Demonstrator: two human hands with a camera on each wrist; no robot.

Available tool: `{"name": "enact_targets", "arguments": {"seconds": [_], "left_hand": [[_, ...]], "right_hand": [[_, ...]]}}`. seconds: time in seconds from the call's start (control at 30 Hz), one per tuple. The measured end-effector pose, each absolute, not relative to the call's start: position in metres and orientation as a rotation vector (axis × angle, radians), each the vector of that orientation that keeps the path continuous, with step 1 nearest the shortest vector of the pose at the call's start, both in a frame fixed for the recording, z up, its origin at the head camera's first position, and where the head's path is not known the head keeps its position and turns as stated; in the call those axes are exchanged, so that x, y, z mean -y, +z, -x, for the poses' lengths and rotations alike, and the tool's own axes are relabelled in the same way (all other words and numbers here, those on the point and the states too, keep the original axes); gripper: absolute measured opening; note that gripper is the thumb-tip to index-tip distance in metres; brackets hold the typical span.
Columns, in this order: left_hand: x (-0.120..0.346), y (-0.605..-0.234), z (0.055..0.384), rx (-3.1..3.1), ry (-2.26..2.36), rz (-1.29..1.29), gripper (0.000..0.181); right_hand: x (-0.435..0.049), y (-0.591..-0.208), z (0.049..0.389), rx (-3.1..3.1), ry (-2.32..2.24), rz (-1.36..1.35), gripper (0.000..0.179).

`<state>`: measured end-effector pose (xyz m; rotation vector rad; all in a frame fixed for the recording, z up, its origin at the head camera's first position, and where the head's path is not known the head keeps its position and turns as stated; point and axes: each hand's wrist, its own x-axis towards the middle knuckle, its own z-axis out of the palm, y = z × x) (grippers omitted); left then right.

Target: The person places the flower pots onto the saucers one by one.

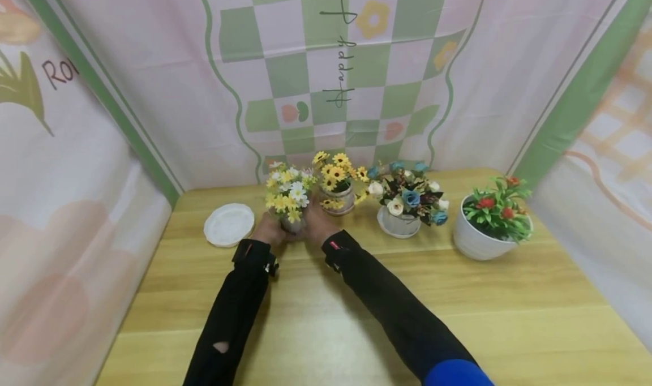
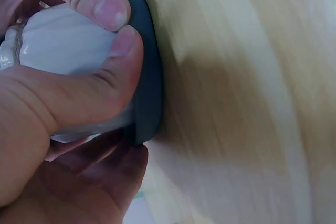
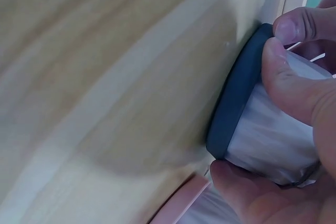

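In the head view, both hands are around a small potted plant with white and yellow flowers (image 1: 289,191). My left hand (image 1: 271,230) grips its left side and my right hand (image 1: 320,226) grips the right. The left wrist view shows a glossy whitish pot (image 2: 68,40) on a dark blue-grey saucer (image 2: 149,77). Both thumbs meet near the saucer's rim, and left fingertips touch its lower edge. In the right wrist view, the right thumb (image 3: 278,72) presses where pot and saucer join. The saucer sits at the wooden tabletop; the pot's far side is hidden.
A white round saucer (image 1: 229,225) lies to the left. Right of the hands stand a pot of yellow daisies (image 1: 340,196), a pot of blue and cream roses (image 1: 401,223) and a larger white pot with red flowers (image 1: 479,241). Patterned cloth (image 1: 331,63) hangs behind the table.
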<state>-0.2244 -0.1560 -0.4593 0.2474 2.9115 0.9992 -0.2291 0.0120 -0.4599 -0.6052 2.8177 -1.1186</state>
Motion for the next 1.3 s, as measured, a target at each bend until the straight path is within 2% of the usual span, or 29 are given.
{"name": "enact_targets", "arguments": {"seconds": [0.17, 0.43, 0.57, 0.67, 0.8, 0.97, 1.03, 1.13, 1.3], "left_hand": [[0.156, -0.459, 0.234, -2.898, 0.954, -0.202, 0.081], [0.158, -0.457, 0.239, -2.852, 0.995, -0.206, 0.088], [0.16, -0.456, 0.234, -2.877, 0.985, -0.273, 0.082], [0.166, -0.457, 0.231, -2.9, 1.007, -0.363, 0.086], [0.184, -0.454, 0.224, -2.963, 0.931, -0.377, 0.101], [0.221, -0.445, 0.208, -2.951, 0.661, -0.043, 0.13], [0.238, -0.445, 0.203, -2.91, 0.62, 0.058, 0.138], [0.263, -0.45, 0.197, -2.876, 0.619, 0.119, 0.143], [0.284, -0.461, 0.193, -2.911, 0.738, 0.057, 0.136]], "right_hand": [[-0.008, -0.459, 0.235, -2.883, -1.025, 0.531, 0.144], [-0.006, -0.457, 0.239, -2.907, -0.936, 0.438, 0.126], [-0.007, -0.462, 0.237, -2.886, -1.109, 0.422, 0.141], [-0.008, -0.465, 0.23, -2.922, -1.195, 0.438, 0.146], [-0.018, -0.469, 0.216, -2.95, -1.202, 0.547, 0.132], [-0.047, -0.456, 0.182, -2.973, -0.976, 0.551, 0.112], [-0.062, -0.438, 0.161, -2.964, -0.906, 0.536, 0.1], [-0.086, -0.425, 0.143, -2.988, -0.891, 0.613, 0.082], [-0.13, -0.4, 0.117, -3.114, -0.838, 0.698, 0.056]]}}
